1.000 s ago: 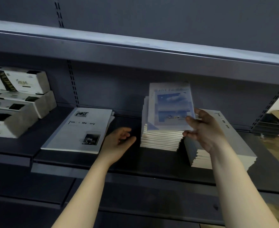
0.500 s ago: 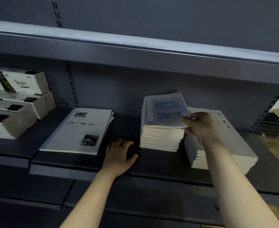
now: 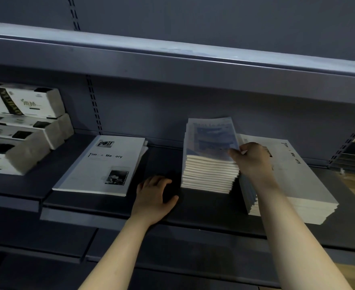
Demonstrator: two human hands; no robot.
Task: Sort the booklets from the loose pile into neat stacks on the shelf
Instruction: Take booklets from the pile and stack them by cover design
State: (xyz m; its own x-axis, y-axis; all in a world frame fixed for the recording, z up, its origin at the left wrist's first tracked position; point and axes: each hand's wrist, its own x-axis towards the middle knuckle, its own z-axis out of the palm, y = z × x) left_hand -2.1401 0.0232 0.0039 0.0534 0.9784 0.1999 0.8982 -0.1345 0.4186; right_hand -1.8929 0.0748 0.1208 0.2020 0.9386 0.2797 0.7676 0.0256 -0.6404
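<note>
Far to the left of the left fingers, white tissue packs point(image 3: 26, 126) lay piled in tilted layers on the neighbouring shelf section. Just to the left of those fingers sat a thin stack of "Time & Memory" booklets point(image 3: 101, 164), its front right corner near the knuckles but apart from them. The left hand point(image 3: 153, 197) rested palm down on the dark shelf point(image 3: 203, 208), fingers loosely spread and grasping nothing. Between the two hands stood a tall stack of booklets point(image 3: 210, 176), near the left thumb but not touching it. On top of it lay the blue-covered booklet point(image 3: 211, 137), blurred, its right edge pinched by the curled fingers of the right hand point(image 3: 254, 160). Beneath and to the right of those fingers, a second "Time & Memory" stack point(image 3: 302, 185) lay angled, hard against the tall stack.
</note>
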